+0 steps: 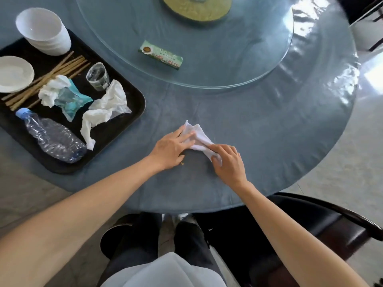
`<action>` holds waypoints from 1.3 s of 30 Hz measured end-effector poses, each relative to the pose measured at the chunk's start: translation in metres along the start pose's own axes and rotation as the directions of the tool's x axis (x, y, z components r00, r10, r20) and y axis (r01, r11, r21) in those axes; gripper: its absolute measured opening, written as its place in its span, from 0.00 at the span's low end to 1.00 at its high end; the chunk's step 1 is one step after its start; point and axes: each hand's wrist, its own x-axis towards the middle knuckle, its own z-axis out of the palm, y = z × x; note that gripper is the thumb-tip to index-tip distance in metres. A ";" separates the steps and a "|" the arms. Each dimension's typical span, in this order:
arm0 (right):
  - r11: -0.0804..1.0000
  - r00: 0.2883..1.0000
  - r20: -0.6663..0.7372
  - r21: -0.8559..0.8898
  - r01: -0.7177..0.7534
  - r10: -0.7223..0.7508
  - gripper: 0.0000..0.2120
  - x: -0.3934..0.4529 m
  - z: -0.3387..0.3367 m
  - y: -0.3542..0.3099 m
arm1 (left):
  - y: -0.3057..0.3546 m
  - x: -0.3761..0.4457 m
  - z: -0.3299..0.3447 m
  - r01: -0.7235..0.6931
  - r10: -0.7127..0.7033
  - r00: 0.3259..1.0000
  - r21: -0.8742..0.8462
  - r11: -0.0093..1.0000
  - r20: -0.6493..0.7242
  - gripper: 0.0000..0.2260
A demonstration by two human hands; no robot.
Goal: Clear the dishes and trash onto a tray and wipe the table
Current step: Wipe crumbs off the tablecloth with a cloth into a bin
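White cloth (198, 139) — crumpled, lying on the blue-grey round table (269, 129) near its front edge, held between both hands. Left hand (173, 149): fingers straight, laid flat over the cloth's left part, pressing it to the tabletop. Right hand (227, 163): fingers curled, pinching the cloth's lower right end. A small yellowish crumb (182, 163) sits on the table just beside the left hand's heel.

Black tray (132, 112) — to the left, resting on the table with its near corner over the edge. Contents: a stack of white bowls (42, 31) at the far corner; a white saucer (14, 74) at the left side; a bundle of wooden chopsticks (68, 66) running diagonally; a clear plastic cup (98, 76); two crumpled white napkins (52, 91) (104, 109) with a torn teal wrapper (73, 102) between them; a squashed clear plastic bottle (55, 139) with a blue cap, lying on its side at the near end.

Glass turntable (228, 59) — in the table's centre, bearing a green printed packet (161, 55) near its front rim and a yellow-green round mat (196, 7) further back.

Dark chair (331, 224) — below the table edge at right.
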 end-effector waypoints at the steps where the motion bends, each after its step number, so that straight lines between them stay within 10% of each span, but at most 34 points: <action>1: 1.000 1.000 -0.001 -0.025 0.007 -0.007 0.18 -0.001 -0.001 0.001 | 0.001 -0.007 -0.001 0.016 -0.016 1.000 -0.014 1.000 -0.005 0.28; 12: 0.920 0.920 0.040 -0.026 0.392 -0.391 0.29 -0.065 0.003 -0.063 | 0.040 -0.174 -0.002 0.405 -0.421 0.847 -0.119 0.907 -0.326 0.34; 22: 0.625 0.568 0.333 0.089 0.776 -0.753 0.29 -0.169 0.121 -0.191 | 0.071 -0.408 0.108 0.731 -0.805 0.412 -0.373 0.572 -0.427 0.34; 30: 0.715 0.510 0.661 0.058 0.697 -0.550 0.31 -0.227 0.276 -0.182 | 0.092 -0.512 0.270 0.468 -0.993 -0.019 -0.877 -0.114 0.119 0.39; 35: 0.932 0.613 0.747 0.025 0.361 -0.258 0.34 -0.239 0.382 -0.119 | 0.076 -0.510 0.391 0.119 -0.876 -0.053 -0.868 -0.482 0.480 0.45; 39: 0.996 0.629 0.777 -0.031 0.083 -0.028 0.38 -0.234 0.455 -0.070 | 0.050 -0.492 0.478 0.074 -0.808 0.025 -0.807 -0.585 0.588 0.44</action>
